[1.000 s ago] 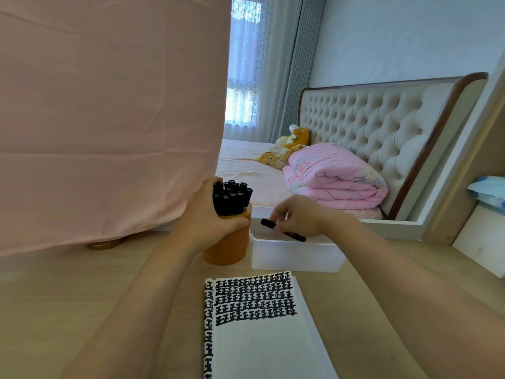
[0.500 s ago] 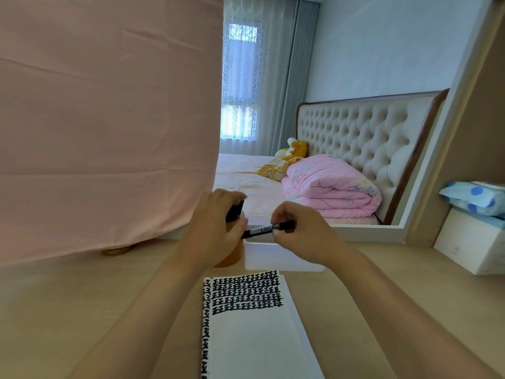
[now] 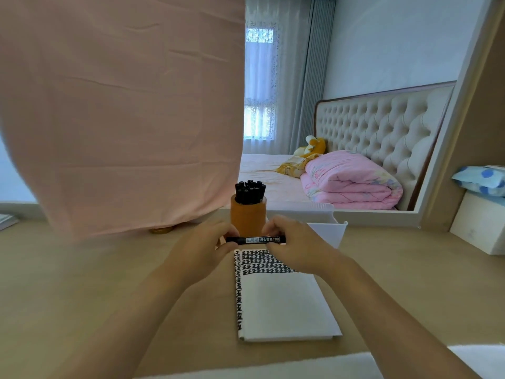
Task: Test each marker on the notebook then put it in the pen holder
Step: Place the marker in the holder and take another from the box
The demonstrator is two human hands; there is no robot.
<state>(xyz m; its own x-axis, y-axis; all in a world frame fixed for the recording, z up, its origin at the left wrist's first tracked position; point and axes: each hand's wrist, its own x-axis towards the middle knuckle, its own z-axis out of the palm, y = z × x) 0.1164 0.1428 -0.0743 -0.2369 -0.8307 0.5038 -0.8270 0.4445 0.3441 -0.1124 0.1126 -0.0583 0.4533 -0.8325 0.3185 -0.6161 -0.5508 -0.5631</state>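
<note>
Head camera: both hands meet over the far end of the notebook (image 3: 278,305), holding one black marker (image 3: 257,239) level between them. The left hand (image 3: 203,251) pinches the marker's left end with curled fingers. The right hand (image 3: 296,247) grips its right end, fingers closed round the barrel. The marker hangs just in front of the orange pen holder (image 3: 247,217), which stands upright on the wooden table (image 3: 82,283), packed with other black markers (image 3: 250,191). Rows of black marks fill the top of the notebook page. A white box (image 3: 328,231) sits just right of the holder, and a pink cloth (image 3: 123,105) hangs at left.
</note>
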